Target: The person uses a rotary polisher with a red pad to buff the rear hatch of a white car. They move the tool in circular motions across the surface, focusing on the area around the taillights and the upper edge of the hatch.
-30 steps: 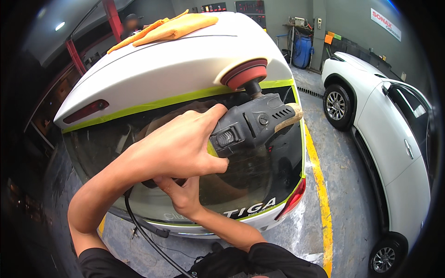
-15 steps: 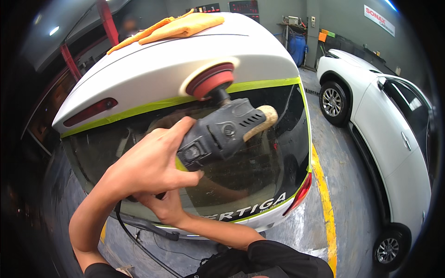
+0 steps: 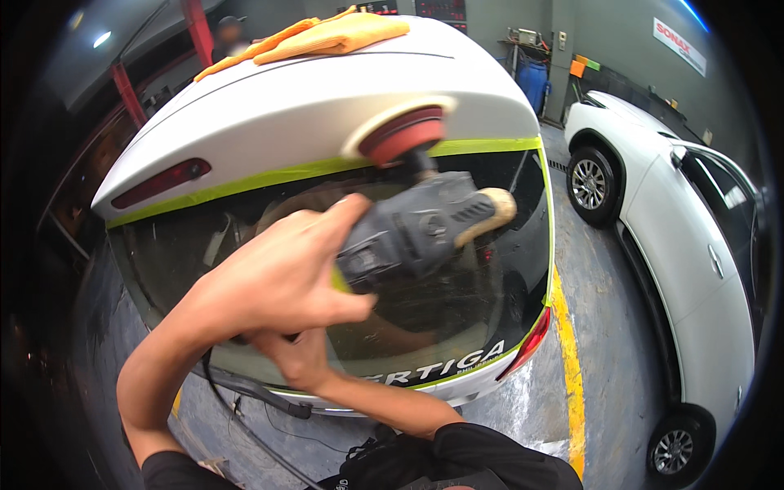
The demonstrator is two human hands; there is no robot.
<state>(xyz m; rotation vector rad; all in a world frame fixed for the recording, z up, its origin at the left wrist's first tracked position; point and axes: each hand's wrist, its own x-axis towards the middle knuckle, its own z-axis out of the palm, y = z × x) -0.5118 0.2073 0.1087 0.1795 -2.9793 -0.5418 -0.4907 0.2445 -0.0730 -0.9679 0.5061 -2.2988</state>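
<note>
Polisher (image 3: 408, 238) in both hands, angled up and to the right over the rear window (image 3: 441, 322) of a white car (image 3: 269, 135). My left hand (image 3: 298, 265) is wrapped around the grip just behind the switch, thumb on the near side; a sliver of yellow-green shows beside the palm. My right hand (image 3: 298, 359) sits lower, closed about the tail end, partly hidden behind the left. Pad (image 3: 404, 137), red-backed with a cream face, lies at the white panel above the glass, just over the upper strip of lime tape (image 3: 237, 186); its outline is blurred, so firm contact is hard to judge. Cord (image 3: 261, 449) runs from below my hands to the lower edge. Tape also follows the right side of the window, down to the red tail lamp (image 3: 527, 347). Orange cloths (image 3: 339, 39) lie folded on the roof. To the right, beyond a yellow floor line (image 3: 572, 367), a second white car (image 3: 670, 212). Blue drum (image 3: 532, 82) by the far wall; another person (image 3: 227, 39) beyond the roof, upper left.
</note>
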